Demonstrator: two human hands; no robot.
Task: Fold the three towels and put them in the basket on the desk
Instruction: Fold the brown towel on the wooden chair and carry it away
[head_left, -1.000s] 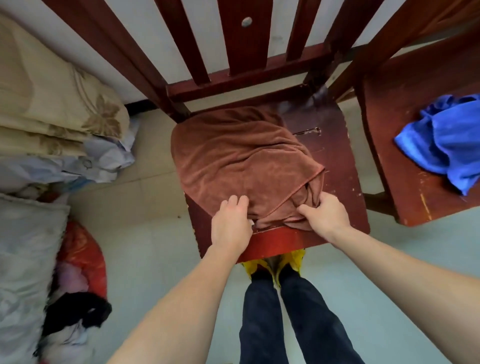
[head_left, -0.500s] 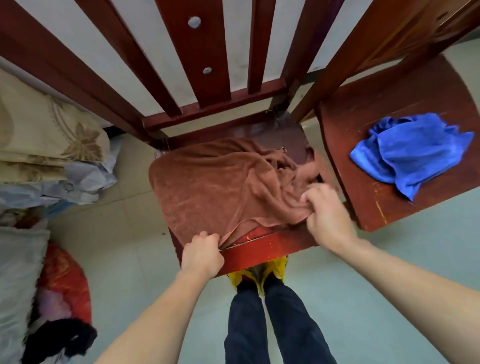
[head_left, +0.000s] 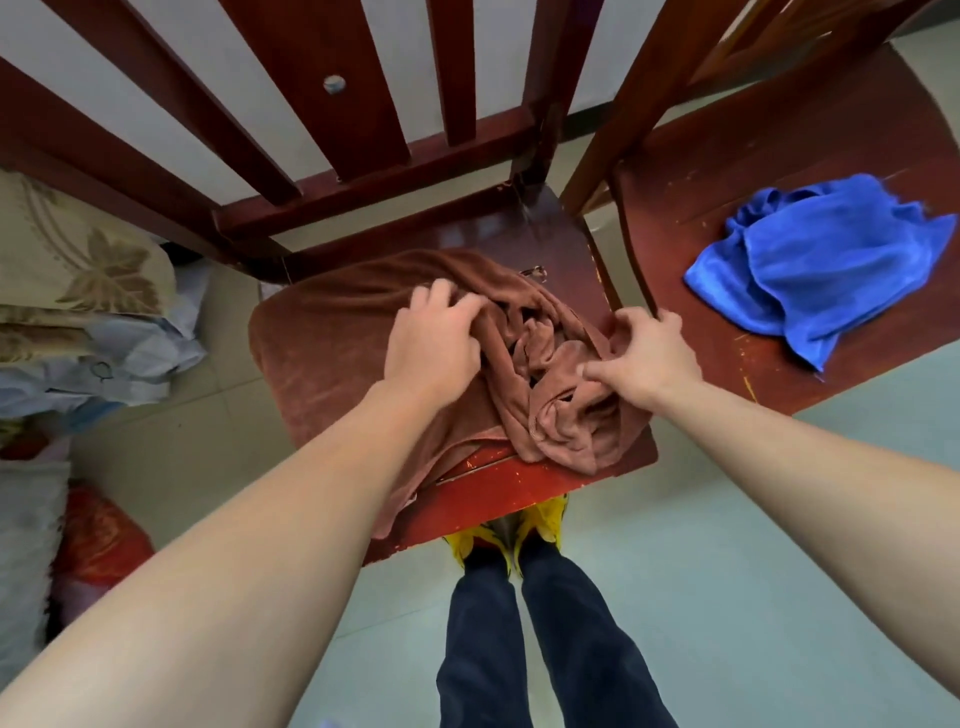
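A brown towel (head_left: 332, 358) lies on the seat of a red wooden chair (head_left: 519, 488), flat at the left and bunched into folds at the right. My left hand (head_left: 434, 340) rests on the towel's middle, its fingers curling into the far folds. My right hand (head_left: 641, 353) grips the bunched right part of the towel, thumb pressed into the cloth. A crumpled blue towel (head_left: 810, 270) lies on the seat of a second red chair (head_left: 727, 171) at the right. No basket and no third towel are in view.
The chair backs' red slats (head_left: 363, 83) rise at the top. Stacked bedding (head_left: 78, 270) and a red bag (head_left: 98, 545) sit on the floor at the left. My legs and yellow shoes (head_left: 511, 535) stand under the seat's front edge on the pale floor.
My left hand left the towel's near edge and moved up onto its middle. The right hand moved further right with the cloth, and the towel's right side is more bunched.
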